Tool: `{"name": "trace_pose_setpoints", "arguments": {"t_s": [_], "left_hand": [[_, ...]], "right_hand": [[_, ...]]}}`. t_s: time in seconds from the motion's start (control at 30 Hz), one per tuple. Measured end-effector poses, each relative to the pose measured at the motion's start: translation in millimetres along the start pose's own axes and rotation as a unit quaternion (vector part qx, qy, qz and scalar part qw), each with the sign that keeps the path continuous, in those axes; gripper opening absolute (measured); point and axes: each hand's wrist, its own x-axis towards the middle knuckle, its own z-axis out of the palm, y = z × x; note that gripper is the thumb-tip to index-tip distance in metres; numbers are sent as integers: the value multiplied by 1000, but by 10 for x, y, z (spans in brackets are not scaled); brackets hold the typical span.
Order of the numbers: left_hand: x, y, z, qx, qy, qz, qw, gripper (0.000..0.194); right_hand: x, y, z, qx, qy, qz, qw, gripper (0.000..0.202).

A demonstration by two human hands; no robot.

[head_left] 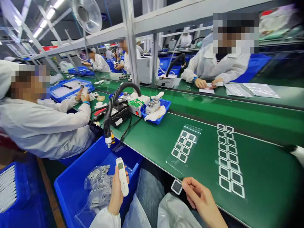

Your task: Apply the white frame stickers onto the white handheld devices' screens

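Note:
My left hand (pixel 116 186) is closed around a white handheld thermometer (pixel 122 177), its small grey screen and buttons facing up. It is held over a large blue bin (pixel 68 183) at the table's front edge. Between thumb and fingers, my right hand (pixel 197 193) pinches a small square white frame (pixel 176 186) with a see-through middle, by its right edge. Several matching frames lie on a clear plastic sheet (pixel 193 130) on the green table. Farther right, two columns of frames (pixel 224 183) rest on another clear strip.
Clear bags of small parts (pixel 99 177) lie in the blue bin. A black flexible hose (pixel 107 117) arches over its far edge. Beyond stand a white box with a red switch (pixel 136 104) and a blue tray (pixel 163 114). Co-workers sit at left (pixel 47 123) and across the line (pixel 218 63).

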Motion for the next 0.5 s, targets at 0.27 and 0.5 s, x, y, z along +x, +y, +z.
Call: {"name": "trace_pose_setpoints", "arguments": {"t_s": [0.27, 0.5], "left_hand": [[-908, -406, 433, 133, -193, -99, 967, 50], [-1176, -463, 756, 167, -258, -144, 941, 51]], "right_hand": [[-93, -44, -140, 44, 42, 65, 996, 38], [-231, -22, -264, 77, 53, 96, 991, 24]]}}
